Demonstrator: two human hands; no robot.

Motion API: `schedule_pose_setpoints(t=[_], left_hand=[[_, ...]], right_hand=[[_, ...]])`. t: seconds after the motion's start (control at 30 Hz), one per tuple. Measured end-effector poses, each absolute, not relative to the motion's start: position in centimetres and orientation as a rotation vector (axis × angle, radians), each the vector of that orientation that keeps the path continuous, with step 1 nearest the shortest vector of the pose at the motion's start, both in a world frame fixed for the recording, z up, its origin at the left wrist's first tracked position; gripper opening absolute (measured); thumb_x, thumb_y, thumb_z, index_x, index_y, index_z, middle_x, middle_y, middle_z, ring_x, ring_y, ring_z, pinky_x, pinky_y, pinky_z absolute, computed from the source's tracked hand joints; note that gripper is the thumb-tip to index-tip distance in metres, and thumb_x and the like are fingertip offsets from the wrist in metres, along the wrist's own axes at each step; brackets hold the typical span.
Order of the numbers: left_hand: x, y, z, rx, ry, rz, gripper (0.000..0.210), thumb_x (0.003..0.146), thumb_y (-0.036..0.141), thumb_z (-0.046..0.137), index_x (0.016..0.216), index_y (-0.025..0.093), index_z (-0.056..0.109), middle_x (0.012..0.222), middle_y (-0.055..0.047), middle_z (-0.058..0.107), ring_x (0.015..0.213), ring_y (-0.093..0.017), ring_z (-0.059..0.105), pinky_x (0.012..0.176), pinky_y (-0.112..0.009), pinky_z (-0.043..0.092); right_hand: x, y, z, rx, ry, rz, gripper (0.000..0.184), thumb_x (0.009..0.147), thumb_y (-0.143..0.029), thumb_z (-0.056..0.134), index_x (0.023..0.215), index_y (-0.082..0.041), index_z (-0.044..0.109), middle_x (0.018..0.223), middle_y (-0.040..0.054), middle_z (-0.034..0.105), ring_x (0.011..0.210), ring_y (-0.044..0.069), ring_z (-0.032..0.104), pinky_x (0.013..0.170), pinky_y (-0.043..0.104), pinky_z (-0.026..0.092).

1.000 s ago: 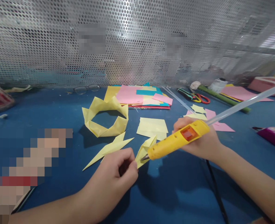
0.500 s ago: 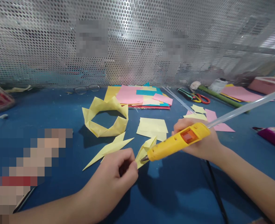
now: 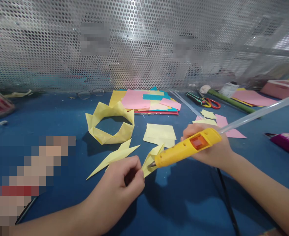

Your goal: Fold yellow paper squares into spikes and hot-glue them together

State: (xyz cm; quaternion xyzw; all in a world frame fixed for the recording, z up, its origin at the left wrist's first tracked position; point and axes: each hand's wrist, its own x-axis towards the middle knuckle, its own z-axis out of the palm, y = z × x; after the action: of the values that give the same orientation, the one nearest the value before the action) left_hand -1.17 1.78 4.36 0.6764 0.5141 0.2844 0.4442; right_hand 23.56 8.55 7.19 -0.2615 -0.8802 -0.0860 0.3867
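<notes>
My left hand (image 3: 124,183) pinches a folded yellow paper piece (image 3: 148,161) between thumb and finger, holding it by its lower left edge. In my right hand (image 3: 211,149) is a yellow hot glue gun (image 3: 183,150) with a clear glue stick (image 3: 259,113) jutting from its back. The gun's metal nozzle is at the paper piece's inner face; whether they touch I cannot tell. Just beyond my left hand lies another pointed folded yellow piece (image 3: 113,155). A ring of joined folded yellow pieces (image 3: 108,139) stands behind it on the blue table (image 3: 178,209).
Pale yellow sheets (image 3: 160,134) lie mid-table, before a stack of coloured papers (image 3: 136,100). Scissors (image 3: 211,104), a green stick (image 3: 232,103) and pink paper (image 3: 224,126) are at the right. The gun's black cord (image 3: 229,203) runs toward the front edge. A perforated metal panel (image 3: 144,42) closes the back.
The glue gun's nozzle has shifted very slightly up along the folded paper piece. My left hand keeps its pinch, almost still.
</notes>
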Motion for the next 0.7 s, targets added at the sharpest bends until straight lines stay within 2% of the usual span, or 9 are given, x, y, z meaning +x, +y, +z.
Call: schedule_pose_setpoints(t=[0.33, 0.5, 0.7], left_hand=[[-0.93, 1.79, 4.51, 1.670, 1.275, 0.719, 0.022, 0.080, 0.032, 0.045, 0.062, 0.023, 0.038, 0.056, 0.009, 0.033, 0.054, -0.009, 0.030, 0.050, -0.022, 0.024], [-0.97, 1.72, 4.45, 1.677, 1.272, 0.716, 0.023, 0.081, 0.033, 0.045, 0.062, 0.023, 0.039, 0.056, 0.009, 0.032, 0.054, -0.009, 0.029, 0.049, -0.022, 0.023], [-1.04, 1.77, 4.36, 1.686, 1.275, 0.716, 0.023, 0.082, 0.033, 0.045, 0.063, 0.023, 0.039, 0.056, 0.009, 0.033, 0.053, -0.009, 0.029, 0.049, -0.022, 0.023]], right_hand=[[23.72, 8.71, 6.92, -0.649, -2.218, -0.258, 0.027, 0.097, -0.037, 0.055, 0.080, -0.017, 0.056, 0.065, -0.0056, 0.055, 0.050, 0.007, 0.049, 0.049, 0.021, 0.043], [23.57, 8.59, 7.26, -0.618, -2.247, -0.244, 0.017, 0.090, -0.027, 0.057, 0.076, -0.019, 0.051, 0.060, -0.0063, 0.055, 0.046, 0.007, 0.048, 0.046, 0.019, 0.040], [23.60, 8.67, 7.14, -0.643, -2.244, -0.226, 0.008, 0.084, -0.021, 0.058, 0.081, -0.020, 0.050, 0.062, -0.0048, 0.058, 0.046, 0.009, 0.052, 0.047, 0.021, 0.043]])
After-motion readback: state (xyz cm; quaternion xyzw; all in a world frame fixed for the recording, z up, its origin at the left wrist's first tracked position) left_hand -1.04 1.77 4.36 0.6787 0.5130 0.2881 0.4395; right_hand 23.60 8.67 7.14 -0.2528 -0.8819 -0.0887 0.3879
